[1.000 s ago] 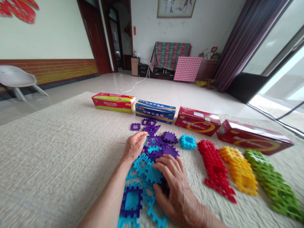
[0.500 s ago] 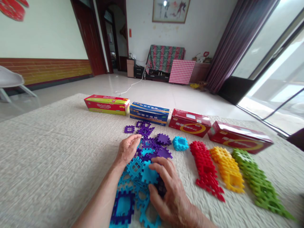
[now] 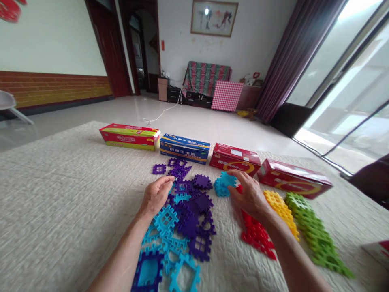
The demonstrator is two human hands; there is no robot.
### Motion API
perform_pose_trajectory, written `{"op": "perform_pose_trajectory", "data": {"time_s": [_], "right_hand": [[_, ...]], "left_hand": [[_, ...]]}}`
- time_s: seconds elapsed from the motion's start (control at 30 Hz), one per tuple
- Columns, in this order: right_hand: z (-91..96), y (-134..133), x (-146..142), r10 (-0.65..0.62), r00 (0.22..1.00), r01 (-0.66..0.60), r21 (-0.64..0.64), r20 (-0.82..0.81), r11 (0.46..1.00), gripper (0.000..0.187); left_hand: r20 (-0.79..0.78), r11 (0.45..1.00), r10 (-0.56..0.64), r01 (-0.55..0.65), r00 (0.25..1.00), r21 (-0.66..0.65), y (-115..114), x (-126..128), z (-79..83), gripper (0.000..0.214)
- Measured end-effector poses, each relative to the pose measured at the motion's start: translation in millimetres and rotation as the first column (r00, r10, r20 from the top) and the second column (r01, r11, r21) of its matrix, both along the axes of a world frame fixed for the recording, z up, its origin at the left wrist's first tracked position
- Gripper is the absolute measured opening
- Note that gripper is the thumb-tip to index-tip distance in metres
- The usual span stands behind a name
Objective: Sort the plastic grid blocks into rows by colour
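Note:
My right hand (image 3: 249,194) grips a light-blue notched plastic tile (image 3: 227,178) between thumb and fingers, at the top of a small stack of blue tiles (image 3: 220,190). Whether the tile rests on the stack or is just above it, I cannot tell. My left hand (image 3: 156,195) is closed at the left edge of a mixed pile, fingertips pressed together; what they hold, if anything, is hidden. In the pile lie purple tiles (image 3: 190,221) and loose blue tiles (image 3: 166,219), some solid and some with window-like openings. A separate purple tile (image 3: 202,181) lies beside the blue stack.
Overlapping rows of red tiles (image 3: 258,235), yellow tiles (image 3: 281,211) and green tiles (image 3: 319,235) run along the right. Behind stand a red-and-green box (image 3: 130,137), a blue box (image 3: 184,149) and two dark red boxes (image 3: 235,157) on the textured cream cover (image 3: 75,194).
My right hand has carried a blue tile from the pile up and right to the blue stack, uncovering purple tiles. My left hand stays by the pile. The view has shifted slightly.

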State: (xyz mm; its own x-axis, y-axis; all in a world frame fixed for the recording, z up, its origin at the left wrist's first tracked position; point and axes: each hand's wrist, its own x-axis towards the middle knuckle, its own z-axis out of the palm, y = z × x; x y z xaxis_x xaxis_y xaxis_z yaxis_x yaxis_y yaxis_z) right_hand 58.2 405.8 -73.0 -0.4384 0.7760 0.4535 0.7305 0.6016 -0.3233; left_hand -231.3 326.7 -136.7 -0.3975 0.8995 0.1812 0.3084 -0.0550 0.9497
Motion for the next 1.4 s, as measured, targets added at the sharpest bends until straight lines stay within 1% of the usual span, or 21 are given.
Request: {"op": "perform_pose_trajectory", "data": {"time_s": [0.2,0.33,0.5,0.63,0.73,0.9,1.1,1.4], "right_hand": [[-3.6,-1,-2,0.023,0.999,-0.022,-0.054,0.022,0.998,0.038],[-0.6,-5,-5,0.05,0.997,-0.046,-0.067,0.057,0.997,0.05],[6.6,-3,-10,0.084,0.972,-0.061,-0.109,0.22,0.992,0.07],[15.0,9,-19,0.177,0.901,-0.083,-0.243,0.396,0.966,0.083],[17.9,16,-26,0.225,0.87,-0.1,-0.291,0.439,0.952,0.089],[15.6,22,-27,0.283,0.848,-0.151,-0.307,0.449,0.94,0.089],[16.3,25,-24,0.311,0.836,-0.187,-0.296,0.453,0.937,0.083],[11.9,33,-24,0.361,0.817,-0.252,-0.285,0.449,0.925,0.081]], "left_hand": [[0.003,1.0,0.001,-0.001,1.0,0.006,-1,2,3.2,0.039],[0.004,1.0,0.008,-0.008,1.0,0.019,-1,2,4.0,0.038],[0.011,0.999,0.007,-0.007,1.0,0.033,-1,2,3.6,0.036],[0.016,1.0,0.0,-0.001,1.0,0.03,-2,3,3.9,0.037],[0.016,1.0,-0.002,0.002,1.0,0.026,-2,3,4.3,0.038],[0.007,1.0,-0.009,0.009,1.0,0.027,-1,2,3.3,0.037],[0.014,0.999,-0.003,0.002,1.0,0.044,-2,3,3.9,0.036],[0.022,0.999,-0.002,0.001,1.0,0.051,-1,3,3.1,0.035]]}}
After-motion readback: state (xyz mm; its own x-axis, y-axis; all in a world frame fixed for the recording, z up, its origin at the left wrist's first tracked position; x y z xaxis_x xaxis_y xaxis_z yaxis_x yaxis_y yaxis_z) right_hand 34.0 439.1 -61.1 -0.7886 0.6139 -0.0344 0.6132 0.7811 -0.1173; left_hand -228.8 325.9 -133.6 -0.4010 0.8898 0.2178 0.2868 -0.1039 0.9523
